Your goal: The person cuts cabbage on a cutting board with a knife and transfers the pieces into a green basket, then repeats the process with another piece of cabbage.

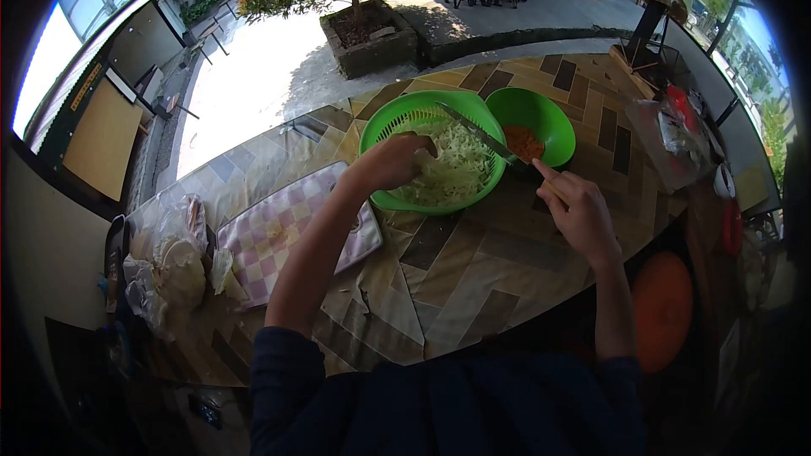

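My right hand (581, 211) is closed around the handle of a knife (481, 132). The blade points up and left across the green colander's (397, 107) right side, above pale shredded cabbage (456, 171). My left hand (395, 160) reaches over the colander's left rim, fingers curled down at the cabbage. Its fingertips are partly hidden, so what they grip does not show. Behind the knife, to the right, a green bowl (553, 122) contains finely cut orange pieces (524, 143), probably carrot. Left of the colander lies a cutting board with a pink-and-white checked pattern (287, 224).
At the table's (465, 262) left end sit a plastic bag (182, 228) and pale cabbage leaves (173, 274). Plastic packets (676, 131) rest at the right edge. An orange round object (663, 312) is below the table's right side. A tree planter (372, 42) stands beyond.
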The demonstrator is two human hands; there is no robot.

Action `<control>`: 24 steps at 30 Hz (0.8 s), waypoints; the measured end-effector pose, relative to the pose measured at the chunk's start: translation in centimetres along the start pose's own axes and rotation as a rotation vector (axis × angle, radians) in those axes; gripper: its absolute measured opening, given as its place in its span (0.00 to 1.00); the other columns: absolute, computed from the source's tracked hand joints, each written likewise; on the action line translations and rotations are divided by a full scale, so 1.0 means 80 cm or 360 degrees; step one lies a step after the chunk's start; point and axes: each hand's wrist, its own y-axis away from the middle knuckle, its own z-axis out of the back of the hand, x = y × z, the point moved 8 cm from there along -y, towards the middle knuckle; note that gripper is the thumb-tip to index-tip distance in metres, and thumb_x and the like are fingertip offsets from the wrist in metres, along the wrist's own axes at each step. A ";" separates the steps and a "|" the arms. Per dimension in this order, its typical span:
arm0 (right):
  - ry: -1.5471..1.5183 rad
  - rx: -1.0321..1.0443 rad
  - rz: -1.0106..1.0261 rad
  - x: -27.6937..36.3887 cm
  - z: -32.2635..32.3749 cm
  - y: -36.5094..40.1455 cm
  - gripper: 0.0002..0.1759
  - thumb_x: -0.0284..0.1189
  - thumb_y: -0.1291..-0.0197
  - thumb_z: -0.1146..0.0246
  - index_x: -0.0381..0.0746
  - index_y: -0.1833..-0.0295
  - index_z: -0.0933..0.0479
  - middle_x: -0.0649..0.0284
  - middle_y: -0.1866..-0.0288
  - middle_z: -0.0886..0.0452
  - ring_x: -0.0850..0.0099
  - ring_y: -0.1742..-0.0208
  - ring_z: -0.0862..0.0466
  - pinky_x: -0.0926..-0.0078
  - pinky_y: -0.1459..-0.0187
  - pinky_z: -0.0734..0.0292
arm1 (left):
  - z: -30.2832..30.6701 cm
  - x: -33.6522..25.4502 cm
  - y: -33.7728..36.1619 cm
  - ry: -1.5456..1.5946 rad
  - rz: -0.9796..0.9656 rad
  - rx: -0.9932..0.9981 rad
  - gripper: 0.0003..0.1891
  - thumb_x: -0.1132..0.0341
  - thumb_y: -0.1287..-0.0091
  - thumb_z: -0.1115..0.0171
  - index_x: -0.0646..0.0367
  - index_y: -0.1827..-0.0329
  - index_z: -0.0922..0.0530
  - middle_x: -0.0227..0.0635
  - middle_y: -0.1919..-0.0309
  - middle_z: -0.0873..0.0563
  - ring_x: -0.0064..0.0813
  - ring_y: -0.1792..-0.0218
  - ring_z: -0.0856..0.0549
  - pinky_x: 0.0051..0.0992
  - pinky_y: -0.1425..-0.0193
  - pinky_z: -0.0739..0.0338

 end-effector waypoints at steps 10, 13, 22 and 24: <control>-0.0055 -0.0004 0.0044 0.002 -0.004 -0.014 0.24 0.28 0.37 0.36 0.47 0.34 0.24 0.54 0.66 0.19 0.57 0.65 0.18 0.62 0.60 0.24 | -0.042 -0.033 -0.018 -0.0300 0.0013 -0.0109 0.32 0.51 0.45 0.28 0.49 0.36 0.26 0.39 0.34 0.26 0.45 0.34 0.26 0.48 0.31 0.32; -0.0092 0.0001 0.0066 0.005 -0.005 -0.013 0.24 0.27 0.37 0.36 0.47 0.34 0.24 0.54 0.66 0.19 0.57 0.65 0.18 0.61 0.60 0.24 | -0.036 -0.006 -0.033 -0.0416 0.0140 -0.0203 0.29 0.56 0.43 0.30 0.49 0.37 0.25 0.37 0.35 0.25 0.43 0.37 0.23 0.43 0.35 0.27; -0.0192 0.0026 0.0017 0.002 -0.010 -0.011 0.24 0.26 0.37 0.36 0.45 0.35 0.24 0.53 0.67 0.20 0.58 0.66 0.18 0.62 0.61 0.25 | -0.013 0.002 0.012 -0.0195 0.0568 0.0125 0.28 0.54 0.34 0.37 0.66 0.39 0.27 0.56 0.42 0.22 0.52 0.42 0.20 0.42 0.36 0.28; -0.0235 0.0033 0.0046 0.006 -0.016 -0.010 0.24 0.26 0.37 0.36 0.45 0.35 0.24 0.54 0.67 0.20 0.58 0.66 0.18 0.63 0.62 0.25 | -0.035 -0.029 0.021 -0.0138 0.0347 0.0319 0.30 0.46 0.29 0.46 0.68 0.39 0.28 0.59 0.46 0.20 0.54 0.45 0.19 0.43 0.37 0.29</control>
